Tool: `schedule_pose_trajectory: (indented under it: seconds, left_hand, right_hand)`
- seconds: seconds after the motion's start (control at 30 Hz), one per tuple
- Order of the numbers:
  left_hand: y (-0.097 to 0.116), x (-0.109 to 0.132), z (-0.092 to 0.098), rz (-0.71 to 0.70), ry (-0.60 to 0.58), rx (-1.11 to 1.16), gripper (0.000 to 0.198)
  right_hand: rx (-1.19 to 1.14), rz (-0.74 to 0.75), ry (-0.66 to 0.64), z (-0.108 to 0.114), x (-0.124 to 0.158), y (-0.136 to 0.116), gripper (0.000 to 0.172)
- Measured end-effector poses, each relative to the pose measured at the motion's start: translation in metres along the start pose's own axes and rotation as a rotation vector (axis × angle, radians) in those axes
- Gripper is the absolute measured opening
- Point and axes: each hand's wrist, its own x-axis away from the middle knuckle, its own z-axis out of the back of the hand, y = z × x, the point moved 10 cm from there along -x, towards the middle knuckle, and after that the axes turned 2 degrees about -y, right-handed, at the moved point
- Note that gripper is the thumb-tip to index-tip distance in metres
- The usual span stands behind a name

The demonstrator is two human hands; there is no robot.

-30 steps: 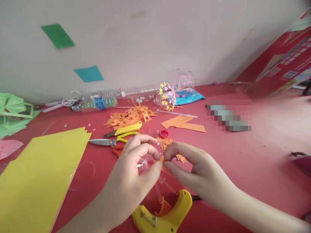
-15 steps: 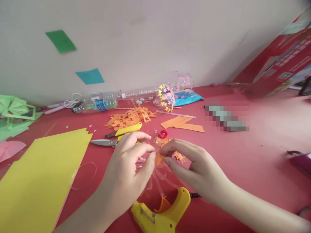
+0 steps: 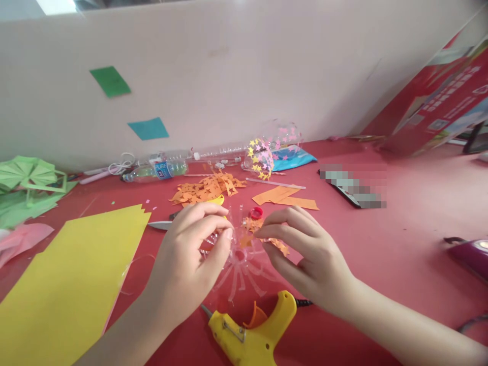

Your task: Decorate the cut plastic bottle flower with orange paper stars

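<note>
My left hand (image 3: pixel 186 259) is curled round a clear plastic bottle piece (image 3: pixel 238 269) cut into strips that fan out downward. An orange paper star (image 3: pixel 246 241) sits on that plastic between my two hands. My right hand (image 3: pixel 305 254) is just right of the star, thumb and forefinger pinched together near it; whether they grip anything I cannot make out. More orange stars (image 3: pixel 280 246) lie on the red table under the right fingers. A yellow glue gun (image 3: pixel 251 335) lies directly below both hands.
A yellow sheet (image 3: pixel 64 284) covers the left. Scissors (image 3: pixel 160 224), a red cap (image 3: pixel 256 212), orange scraps (image 3: pixel 208 187) and orange strips (image 3: pixel 285 197) lie behind the hands. Further back lie a water bottle (image 3: pixel 156 170) and a star-covered plastic dome (image 3: pixel 263 155). Green paper (image 3: pixel 26 185) at far left, red box (image 3: pixel 438 107) right.
The hands have drawn slightly apart. The orange star that both pinched now rests on the plastic piece, whose cut strips show more fully. The view has tilted up a little.
</note>
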Motion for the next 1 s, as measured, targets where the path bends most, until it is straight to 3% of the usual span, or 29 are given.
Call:
schedule_pose_trajectory:
  seconds: [0.27, 0.4, 0.57, 0.67, 1.0]
  left_hand:
    - [-0.022, 0.001, -0.010, 0.141, -0.073, 0.159, 0.017]
    - [-0.022, 0.001, -0.013, 0.144, -0.095, 0.194, 0.018]
    - [0.002, 0.004, -0.016, -0.027, -0.099, 0.100, 0.007]
    - [0.015, 0.009, -0.022, -0.126, -0.107, -0.028, 0.019]
    - [0.040, 0.016, -0.026, -0.405, 0.066, -0.364, 0.014]
  right_hand:
    - [0.169, 0.044, -0.037, -0.014, 0.006, -0.001, 0.004]
    - [0.223, 0.035, -0.036, -0.019, 0.007, 0.001, 0.004]
    - [0.159, -0.007, -0.012, -0.020, 0.009, 0.004, 0.004]
    - [0.076, -0.077, -0.007, -0.020, 0.010, 0.010, 0.003]
    - [-0.003, -0.134, -0.016, -0.023, 0.012, 0.017, 0.005]
